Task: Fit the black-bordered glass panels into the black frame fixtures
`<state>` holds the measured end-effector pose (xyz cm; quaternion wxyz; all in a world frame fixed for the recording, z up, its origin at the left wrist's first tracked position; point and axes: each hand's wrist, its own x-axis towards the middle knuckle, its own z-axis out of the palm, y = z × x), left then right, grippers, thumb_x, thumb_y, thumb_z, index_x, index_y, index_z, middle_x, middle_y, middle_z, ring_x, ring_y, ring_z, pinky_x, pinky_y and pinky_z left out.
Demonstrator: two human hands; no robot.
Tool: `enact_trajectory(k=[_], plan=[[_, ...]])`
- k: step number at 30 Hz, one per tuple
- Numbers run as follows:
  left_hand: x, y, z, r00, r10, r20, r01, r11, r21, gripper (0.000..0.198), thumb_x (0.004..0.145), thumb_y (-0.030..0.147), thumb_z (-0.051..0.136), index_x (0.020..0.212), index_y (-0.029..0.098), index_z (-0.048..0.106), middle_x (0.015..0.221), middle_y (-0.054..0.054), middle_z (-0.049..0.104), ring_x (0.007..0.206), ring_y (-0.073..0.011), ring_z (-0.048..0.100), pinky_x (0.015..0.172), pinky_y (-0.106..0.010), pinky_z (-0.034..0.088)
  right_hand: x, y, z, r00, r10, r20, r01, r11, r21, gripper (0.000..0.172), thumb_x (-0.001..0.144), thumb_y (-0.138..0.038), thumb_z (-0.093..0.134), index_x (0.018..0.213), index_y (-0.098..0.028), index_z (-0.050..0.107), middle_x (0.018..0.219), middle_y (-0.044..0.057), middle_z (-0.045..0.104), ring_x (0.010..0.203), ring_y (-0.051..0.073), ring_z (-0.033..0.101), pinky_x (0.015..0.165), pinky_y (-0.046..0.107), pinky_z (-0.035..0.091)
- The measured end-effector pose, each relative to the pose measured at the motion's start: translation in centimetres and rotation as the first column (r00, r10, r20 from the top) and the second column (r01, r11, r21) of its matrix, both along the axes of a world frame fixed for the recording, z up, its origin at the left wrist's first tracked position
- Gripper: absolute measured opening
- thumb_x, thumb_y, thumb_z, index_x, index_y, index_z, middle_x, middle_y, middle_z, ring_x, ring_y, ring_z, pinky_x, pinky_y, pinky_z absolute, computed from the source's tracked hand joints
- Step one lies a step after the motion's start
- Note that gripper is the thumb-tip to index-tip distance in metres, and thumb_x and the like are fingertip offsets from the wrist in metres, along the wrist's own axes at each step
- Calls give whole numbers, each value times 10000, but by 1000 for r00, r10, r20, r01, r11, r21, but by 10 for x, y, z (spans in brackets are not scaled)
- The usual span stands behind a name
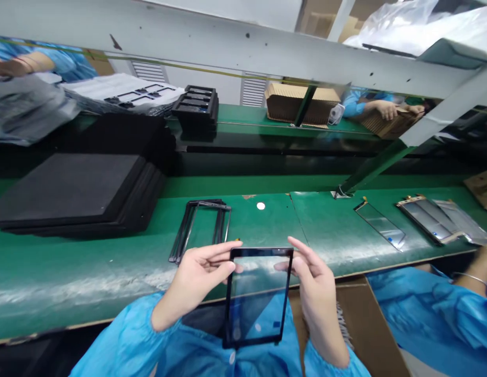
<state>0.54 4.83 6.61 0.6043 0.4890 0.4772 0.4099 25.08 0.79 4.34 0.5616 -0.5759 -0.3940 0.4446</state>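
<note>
A clear glass touch panel with a black border (261, 298) is held up over the table's front edge, tilted towards me. My left hand (200, 275) grips its upper left side, thumb in front and fingertips showing through the glass behind. On the upper right side, my right hand (314, 285) holds it in the same way. A small blue sticker (276, 324) shows near its lower right corner. Just beyond my left hand lie several stacked black rectangular frames (183, 230) on the green table (263, 225).
Thick black foam sheets (70, 183) are piled at left. At right lie a glass panel (379, 225) and several stacked panels (428, 217). A green post (373, 165) rises from the table. A cardboard box (369, 319) stands below the edge, beside a co-worker's blue sleeve (432, 309).
</note>
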Motion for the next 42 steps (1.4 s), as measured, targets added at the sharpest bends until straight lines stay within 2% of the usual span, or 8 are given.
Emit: enact_trajectory(k=[5,11,14,17,21,26,34,42], plan=[[-3,-2,0,1000,-11,-29,11,1000,17,406,806,320,857,1197,210,854,770,-86,844,715,-253,820,558,-243,633,-4,7,11,1000,-8,-23,8,1000,-9,306,840,-463,813,995,-199,826,641,54,811,674,244,805,724,354,651],[-10,-1,-3,995,-36,-88,39,999,37,409,807,392,863,1182,230,863,757,-96,838,674,-278,815,550,-285,650,-10,4,17,998,-64,-18,64,998,4,326,810,-502,825,929,-198,828,601,48,795,586,248,794,623,348,660],[-8,-2,-3,965,-30,-261,87,974,210,465,883,408,798,1333,293,792,1199,-121,831,1015,-327,820,821,-361,688,-17,4,18,997,-72,5,72,997,15,324,821,-504,821,924,-197,829,647,56,812,570,237,790,601,338,666],[0,-2,4,861,-73,-503,305,867,395,636,866,353,820,1483,369,665,1535,-71,651,1382,-365,639,1159,-452,517,-28,4,16,998,62,26,-63,998,29,285,837,-476,821,932,-207,834,725,57,836,598,223,801,630,327,674],[4,3,15,791,-362,-492,512,833,209,636,964,280,700,1575,377,554,1129,-43,856,920,-277,830,867,-344,641,-22,3,11,957,272,-105,-275,961,-18,394,856,-516,818,1117,-221,814,816,67,857,734,247,833,734,364,671],[-15,4,10,961,-247,-126,240,969,-64,537,1025,395,631,1533,261,520,1160,-130,830,833,-245,832,635,-258,606,24,-7,-2,956,248,-154,-276,940,-199,437,910,-613,736,930,-196,867,830,158,850,728,325,830,737,444,647],[-7,-14,-2,1000,-19,16,22,987,-160,629,917,531,770,1392,232,487,1098,-150,837,739,-238,818,560,-262,604,23,-11,-15,962,-49,-270,-11,976,-215,458,807,-649,820,825,-192,831,630,122,801,583,303,786,623,401,637],[2,-25,8,993,122,2,-120,980,-157,620,870,521,816,1317,210,520,1005,-124,855,699,-223,807,543,-249,600,11,-11,0,977,-110,-180,79,982,-172,453,766,-638,847,761,-190,786,593,77,784,536,285,770,548,356,630]])
